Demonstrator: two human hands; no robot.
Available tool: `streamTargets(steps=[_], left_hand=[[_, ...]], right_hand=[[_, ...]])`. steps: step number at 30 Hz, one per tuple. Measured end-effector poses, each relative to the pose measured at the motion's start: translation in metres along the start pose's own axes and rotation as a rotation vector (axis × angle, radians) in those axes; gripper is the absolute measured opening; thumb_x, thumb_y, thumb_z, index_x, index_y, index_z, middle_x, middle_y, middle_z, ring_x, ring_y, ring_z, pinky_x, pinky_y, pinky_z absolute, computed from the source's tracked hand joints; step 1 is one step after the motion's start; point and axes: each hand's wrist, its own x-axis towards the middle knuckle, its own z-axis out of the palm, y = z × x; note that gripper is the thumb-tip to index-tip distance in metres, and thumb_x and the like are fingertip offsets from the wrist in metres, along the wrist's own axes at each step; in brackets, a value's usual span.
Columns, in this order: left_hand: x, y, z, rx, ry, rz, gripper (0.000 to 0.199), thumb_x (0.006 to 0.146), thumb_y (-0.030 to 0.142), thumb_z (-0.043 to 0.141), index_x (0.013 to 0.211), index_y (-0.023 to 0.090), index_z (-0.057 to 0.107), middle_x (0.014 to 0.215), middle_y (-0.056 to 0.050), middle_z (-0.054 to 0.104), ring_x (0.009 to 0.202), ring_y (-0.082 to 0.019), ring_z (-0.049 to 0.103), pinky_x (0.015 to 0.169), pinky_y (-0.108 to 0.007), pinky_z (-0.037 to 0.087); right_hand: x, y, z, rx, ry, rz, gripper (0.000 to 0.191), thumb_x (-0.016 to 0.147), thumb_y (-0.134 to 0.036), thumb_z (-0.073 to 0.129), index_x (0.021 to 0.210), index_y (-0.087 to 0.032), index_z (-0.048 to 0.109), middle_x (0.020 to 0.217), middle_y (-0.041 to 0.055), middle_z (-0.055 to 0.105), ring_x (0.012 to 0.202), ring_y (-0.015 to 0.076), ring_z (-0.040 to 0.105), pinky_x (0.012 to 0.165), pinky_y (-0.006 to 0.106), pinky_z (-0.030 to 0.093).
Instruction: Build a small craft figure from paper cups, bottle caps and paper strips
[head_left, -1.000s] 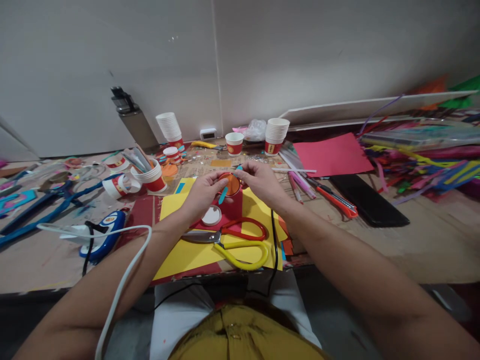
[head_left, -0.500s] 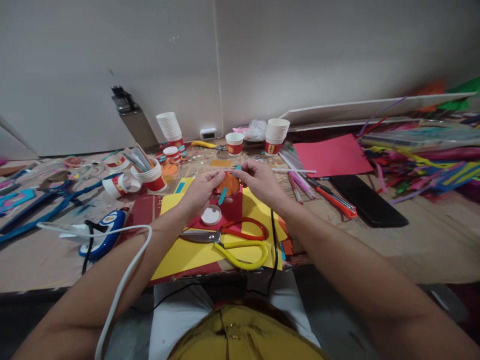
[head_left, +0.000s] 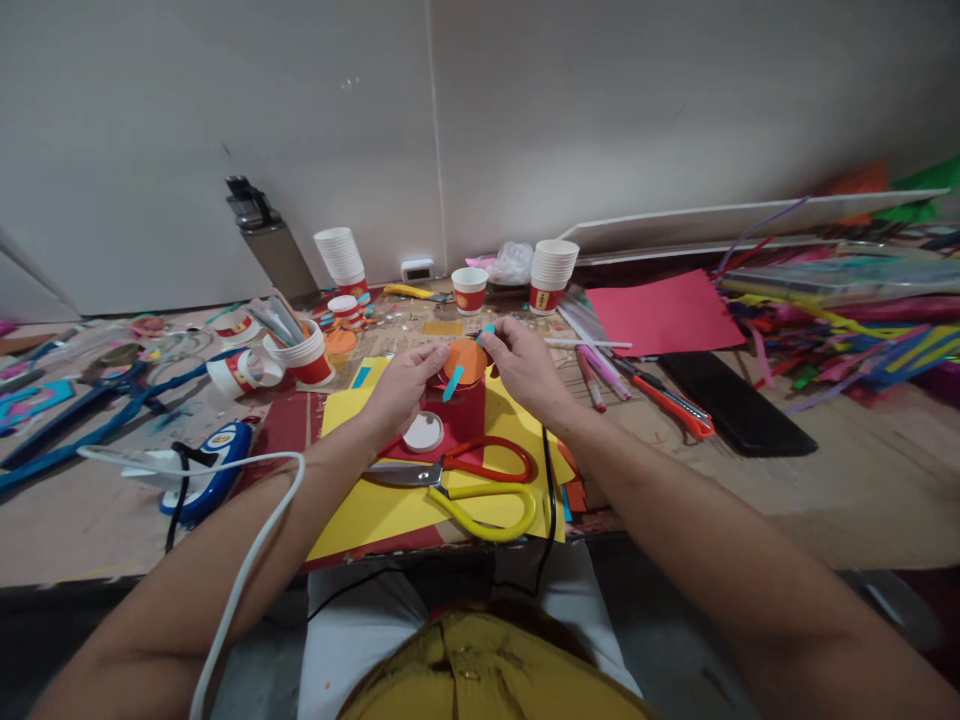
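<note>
A: First entry, the hands?
B: One left hand (head_left: 401,387), thumb and fingers pinched together at the left edge of an orange disc (head_left: 466,361). One right hand (head_left: 520,360), thumb and fingers nearly together, gripping a small blue piece (head_left: 487,333) at the disc's far right side.
A: Position of the disc?
B: Between both hands, above the near middle of the worktop (head_left: 855,490). One blue strip (head_left: 453,384) across its near edge, slanting, with one end past the rim.
A: Just on the near side?
B: One round white lid (head_left: 423,431), flat on red paper (head_left: 470,420). Nearer again, one pair of scissors (head_left: 435,475), one red handle and one yellow, blades to the left, on yellow paper (head_left: 356,515).
A: Left side?
B: One cup holder (head_left: 307,358) of nested paper cups, filled with strips. Nearer, one blue-and-white tool (head_left: 206,480), by a white cable (head_left: 259,550).
A: Far side?
B: One single cup (head_left: 470,290), upright, between a left cup stack (head_left: 341,260) and a right cup stack (head_left: 553,278).
A: Right side?
B: One red sheet (head_left: 664,312); nearer, one red cutter (head_left: 679,407) beside a flat black object (head_left: 735,405).
</note>
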Motion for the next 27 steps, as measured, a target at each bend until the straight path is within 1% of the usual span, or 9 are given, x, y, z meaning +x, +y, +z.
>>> streamTargets(steps=[6,9,12,14,16,18,20,23,27], left_hand=[[0.002,-0.001,-0.003,0.037,0.02,0.01,0.049,0.074,0.051,0.07,0.109,0.016,0.067,0.086,-0.007,0.072,0.069,-0.016,0.066,0.053,-0.025,0.055],[0.005,-0.005,-0.007,0.212,0.068,-0.015,0.046,0.075,0.053,0.067,0.102,0.015,0.07,0.086,-0.008,0.073,0.07,-0.017,0.066,0.057,-0.027,0.054],[0.007,-0.005,-0.01,0.535,0.119,0.033,0.037,0.08,0.051,0.062,0.091,0.017,0.073,0.09,-0.007,0.074,0.083,-0.021,0.066,0.077,-0.033,0.053],[0.008,-0.001,-0.011,0.713,0.168,0.152,0.033,0.085,0.047,0.056,0.089,0.018,0.074,0.099,-0.008,0.073,0.098,-0.023,0.064,0.093,-0.036,0.046],[0.007,0.004,-0.009,0.785,0.197,0.292,0.033,0.089,0.043,0.051,0.091,0.019,0.072,0.106,-0.008,0.071,0.108,-0.023,0.06,0.1,-0.036,0.039],[0.004,0.01,-0.006,0.756,0.16,0.346,0.033,0.09,0.043,0.049,0.089,0.018,0.07,0.102,-0.007,0.07,0.102,-0.021,0.06,0.096,-0.033,0.04],[0.0,0.013,-0.002,0.656,0.08,0.284,0.03,0.087,0.044,0.053,0.083,0.017,0.068,0.088,-0.004,0.068,0.085,-0.016,0.06,0.081,-0.028,0.044],[-0.003,0.013,0.001,0.48,0.01,0.151,0.028,0.081,0.042,0.063,0.072,0.015,0.063,0.067,0.0,0.06,0.06,-0.01,0.051,0.061,-0.023,0.039],[0.0,0.009,-0.001,0.226,0.078,0.056,0.026,0.077,0.037,0.068,0.071,0.014,0.061,0.063,0.0,0.059,0.051,-0.007,0.049,0.051,-0.02,0.037]], right_hand=[[0.004,0.002,-0.002,0.072,0.148,0.023,0.014,0.088,-0.032,0.048,0.078,-0.022,0.046,0.07,-0.0022,0.049,0.06,0.0119,0.047,0.054,0.026,0.039],[0.007,0.004,-0.002,0.153,0.138,0.121,0.014,0.087,-0.03,0.049,0.077,-0.022,0.046,0.067,-0.0029,0.05,0.056,0.0112,0.048,0.05,0.024,0.04],[0.01,0.007,-0.001,0.201,0.096,0.233,0.016,0.085,-0.028,0.052,0.072,-0.021,0.046,0.061,-0.004,0.049,0.051,0.0102,0.048,0.048,0.023,0.039],[0.012,0.01,0.0,0.22,0.06,0.254,0.017,0.083,-0.028,0.055,0.07,-0.021,0.047,0.058,-0.0048,0.049,0.048,0.0093,0.046,0.047,0.023,0.038],[0.012,0.011,0.001,0.226,0.02,0.211,0.015,0.082,-0.028,0.056,0.071,-0.02,0.049,0.058,-0.0049,0.05,0.049,0.0092,0.045,0.047,0.023,0.038],[0.011,0.011,0.002,0.218,-0.021,0.137,0.013,0.082,-0.029,0.056,0.073,-0.02,0.051,0.06,-0.0044,0.051,0.051,0.0098,0.046,0.049,0.024,0.038],[0.01,0.008,0.004,0.207,-0.059,0.072,0.013,0.082,-0.03,0.056,0.075,-0.02,0.052,0.062,-0.0038,0.052,0.054,0.0104,0.048,0.051,0.024,0.039],[0.007,0.003,0.005,0.2,-0.077,0.016,0.012,0.083,-0.03,0.056,0.079,-0.019,0.053,0.068,-0.0025,0.054,0.059,0.0108,0.049,0.056,0.025,0.042],[0.001,-0.002,0.003,0.091,0.04,-0.116,0.016,0.085,-0.027,0.055,0.099,-0.019,0.052,0.088,0.0024,0.058,0.075,0.0132,0.055,0.068,0.028,0.047]])
